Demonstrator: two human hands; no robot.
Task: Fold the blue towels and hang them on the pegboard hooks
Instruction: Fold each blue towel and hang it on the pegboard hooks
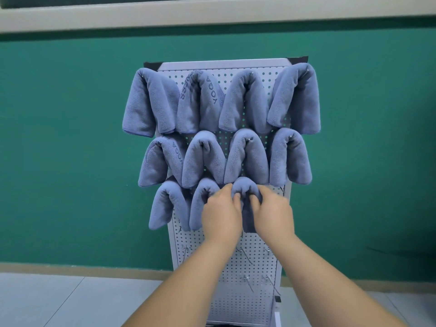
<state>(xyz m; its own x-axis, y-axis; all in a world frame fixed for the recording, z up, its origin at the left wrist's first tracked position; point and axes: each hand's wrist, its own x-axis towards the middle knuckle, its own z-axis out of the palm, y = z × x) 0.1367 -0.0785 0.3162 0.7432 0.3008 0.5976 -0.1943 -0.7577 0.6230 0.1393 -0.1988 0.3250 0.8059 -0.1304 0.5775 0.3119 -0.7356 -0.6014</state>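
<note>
A white pegboard point(250, 267) stands upright against a green wall. Several folded blue towels hang draped over its hooks in three rows. In the third row, a folded blue towel point(244, 186) sits over a hook third from the left. My left hand point(221, 213) grips its left side with curled fingers. My right hand point(271, 212) grips its right side the same way. Both hands cover most of the towel's hanging ends. Two more towels point(165, 206) hang to its left in that row.
Bare metal hooks point(247, 280) stick out of the pegboard's lower part, below my hands. The green wall point(70, 161) runs behind the board, with a pale ledge above. Grey floor tiles point(59, 300) lie at the lower left.
</note>
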